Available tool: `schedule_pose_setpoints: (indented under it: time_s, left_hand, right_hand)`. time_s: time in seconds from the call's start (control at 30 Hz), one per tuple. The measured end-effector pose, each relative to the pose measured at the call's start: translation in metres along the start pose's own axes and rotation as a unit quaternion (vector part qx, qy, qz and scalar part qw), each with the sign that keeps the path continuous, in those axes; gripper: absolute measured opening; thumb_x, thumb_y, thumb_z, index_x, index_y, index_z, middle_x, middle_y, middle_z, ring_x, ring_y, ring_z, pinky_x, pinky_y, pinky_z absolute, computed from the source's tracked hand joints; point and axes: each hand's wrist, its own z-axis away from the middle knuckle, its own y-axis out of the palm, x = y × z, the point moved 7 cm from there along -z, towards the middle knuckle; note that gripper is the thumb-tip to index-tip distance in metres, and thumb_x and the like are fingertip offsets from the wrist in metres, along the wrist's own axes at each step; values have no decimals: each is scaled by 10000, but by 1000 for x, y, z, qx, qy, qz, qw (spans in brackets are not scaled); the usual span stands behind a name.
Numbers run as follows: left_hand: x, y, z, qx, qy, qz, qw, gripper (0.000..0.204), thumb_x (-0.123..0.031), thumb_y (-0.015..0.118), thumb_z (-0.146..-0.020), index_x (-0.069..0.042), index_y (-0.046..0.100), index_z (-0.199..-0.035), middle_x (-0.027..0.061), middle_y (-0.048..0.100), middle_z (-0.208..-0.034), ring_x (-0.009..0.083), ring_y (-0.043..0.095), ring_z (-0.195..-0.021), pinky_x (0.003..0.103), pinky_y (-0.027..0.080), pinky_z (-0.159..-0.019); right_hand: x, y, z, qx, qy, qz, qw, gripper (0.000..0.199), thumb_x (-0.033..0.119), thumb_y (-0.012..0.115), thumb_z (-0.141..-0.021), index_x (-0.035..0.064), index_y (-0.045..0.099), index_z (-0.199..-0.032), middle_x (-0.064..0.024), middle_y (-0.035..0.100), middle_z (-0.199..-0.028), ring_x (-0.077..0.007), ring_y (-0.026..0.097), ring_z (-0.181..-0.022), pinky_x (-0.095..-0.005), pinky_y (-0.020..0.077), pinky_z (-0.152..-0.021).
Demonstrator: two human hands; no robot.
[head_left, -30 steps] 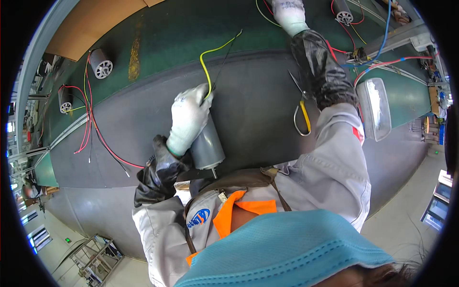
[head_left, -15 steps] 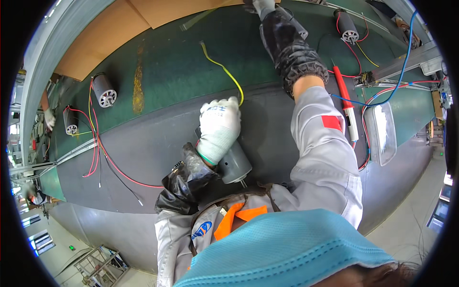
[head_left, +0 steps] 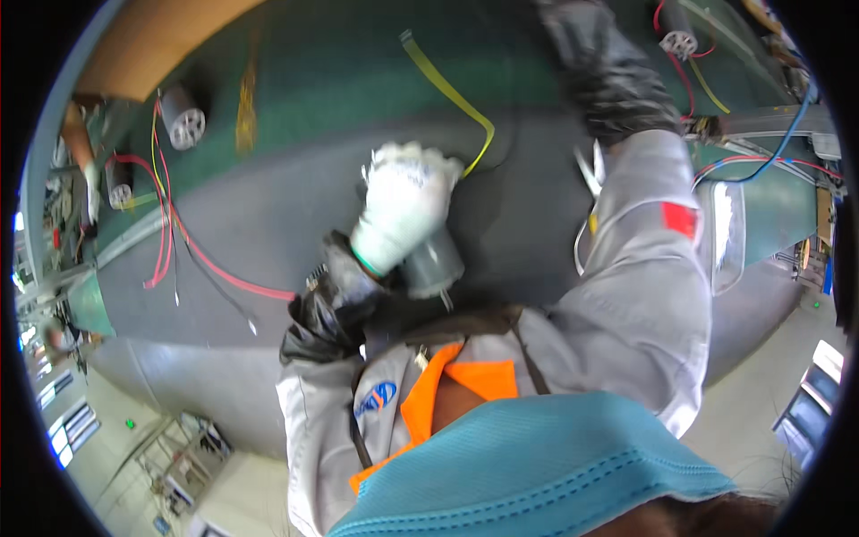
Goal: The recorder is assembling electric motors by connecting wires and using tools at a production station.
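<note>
My left hand [head_left: 407, 210], in a white glove, is closed over the top of a grey cylindrical motor [head_left: 436, 266] standing on the dark grey mat [head_left: 268, 215]. A yellow wire [head_left: 452, 94] runs from under the glove up across the green surface. My right arm, in a black sleeve cover [head_left: 608, 80], stretches to the top edge of the picture, where the hand is cut off from sight.
Two small motors [head_left: 183, 121] [head_left: 119, 183] with red, yellow and black wires [head_left: 215, 264] lie at the left. Another motor [head_left: 676, 36] sits at the top right, near a blue cable [head_left: 787, 134] and a clear plastic cover [head_left: 725, 237].
My right arm has reached farther up and its gloved hand has left the picture. My left hand has stayed on the grey motor, now gripping its top more fully.
</note>
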Motion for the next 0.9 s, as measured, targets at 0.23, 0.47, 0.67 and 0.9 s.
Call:
schedule_pose_setpoints:
  time_s: [0.23,0.47,0.67,0.9]
  left_hand:
    - [-4,-4,31,77,-41,6,996,151,-188,654,-809,-159,739,-930,49,711,-871,254,689,-879,430,487,-822]
    - [9,-35,97,-169,-77,241,952,764,-261,856,-737,-85,537,-1409,186,551,-1374,350,537,-1299,461,421,-1105]
    - [40,9,177,-37,-384,586,713,787,-444,792,-885,-12,465,-1455,123,637,-1263,220,622,-1157,330,525,-974]
    - [48,2,152,117,-273,281,913,793,-619,681,-906,61,593,-1304,146,683,-1140,237,672,-948,328,530,-879]
  right_hand:
    - [142,-46,239,-48,-141,-411,899,534,253,718,-919,61,568,-1394,-116,655,-1318,-291,654,-1135,-395,512,-997]
    - [177,53,345,301,79,-496,811,594,290,719,-915,63,540,-1434,-56,666,-774,-131,620,-680,-307,550,-673]
    - [216,-15,377,355,27,-522,775,297,281,670,-946,-1,666,-1040,-61,619,-670,-163,613,-564,-355,510,-554]
    - [273,-44,373,41,-437,-345,830,226,213,644,-964,37,673,-1103,-177,661,-854,-365,632,-777,-423,502,-771]
